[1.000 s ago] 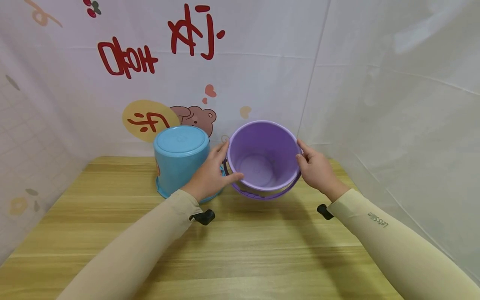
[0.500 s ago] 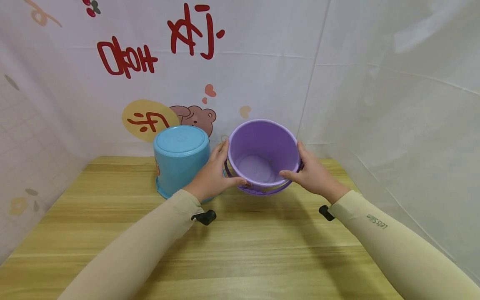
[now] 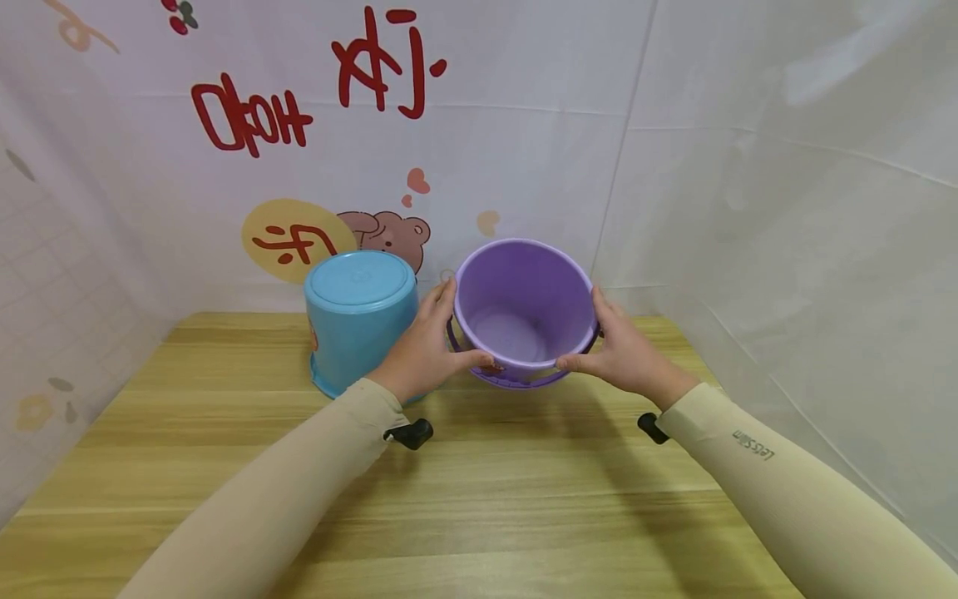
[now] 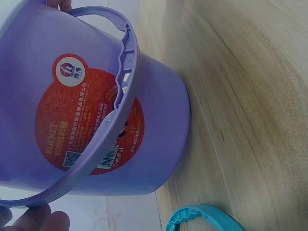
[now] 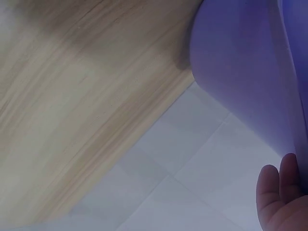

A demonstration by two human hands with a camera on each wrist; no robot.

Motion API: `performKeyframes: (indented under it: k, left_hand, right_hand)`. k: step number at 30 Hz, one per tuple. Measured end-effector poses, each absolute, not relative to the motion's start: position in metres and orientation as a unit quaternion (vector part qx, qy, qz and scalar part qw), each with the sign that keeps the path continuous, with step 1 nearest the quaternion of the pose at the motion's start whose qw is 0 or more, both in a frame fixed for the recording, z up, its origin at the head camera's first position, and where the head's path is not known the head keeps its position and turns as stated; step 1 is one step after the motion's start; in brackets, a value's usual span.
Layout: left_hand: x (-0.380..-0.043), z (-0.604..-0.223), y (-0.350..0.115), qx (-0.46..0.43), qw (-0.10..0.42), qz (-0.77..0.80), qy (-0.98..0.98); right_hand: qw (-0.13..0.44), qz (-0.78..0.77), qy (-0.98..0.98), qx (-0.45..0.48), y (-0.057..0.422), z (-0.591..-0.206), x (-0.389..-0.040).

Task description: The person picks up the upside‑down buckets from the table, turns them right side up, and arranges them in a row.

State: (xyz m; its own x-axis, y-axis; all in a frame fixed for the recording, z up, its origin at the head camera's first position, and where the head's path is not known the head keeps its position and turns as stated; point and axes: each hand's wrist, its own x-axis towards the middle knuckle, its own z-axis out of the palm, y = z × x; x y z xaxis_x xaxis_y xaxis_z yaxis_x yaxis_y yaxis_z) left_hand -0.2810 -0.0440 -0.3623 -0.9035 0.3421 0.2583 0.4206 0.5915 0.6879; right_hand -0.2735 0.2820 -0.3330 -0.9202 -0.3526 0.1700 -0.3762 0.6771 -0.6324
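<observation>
- White sheeting stands beyond your table; taking the purple bucket as the clock's centre in your head view, red characters run at 10 and 11 o'clock, and a bear print sits at 10.
- Your purple bucket leans, its mouth turned up and towards you, at the far part of the wood-grain table; you cannot tell whether its base touches the top.
- Your left hand holds its rim, fingers outside at 9 to 10 o'clock, thumb on the near edge between 7 and 8.
- Your right hand holds the other side, fingers outside at 3 o'clock, thumb between 4 and 5.
- Below the rim, at 6 o'clock, hangs its handle; your left wrist view shows it crossing a red label printed "BUCKET".
- At 9 o'clock you have the blue bucket upside down on the table, partly behind your left hand; whether they touch, you cannot tell.
- Beige sleeves cover your forearms, with a black piece at each wrist, and lettering runs along the right one.
</observation>
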Motion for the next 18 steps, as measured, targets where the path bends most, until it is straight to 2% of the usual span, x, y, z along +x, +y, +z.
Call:
performKeyframes:
  k: [18]
  left_hand:
    - [-0.2785, -0.3625, -0.0461, -0.209, 0.050, -0.400, -0.891]
  right_hand:
    - [0.036, 0.346, -0.921, 0.177, 0.2776, -0.3371, -0.2725]
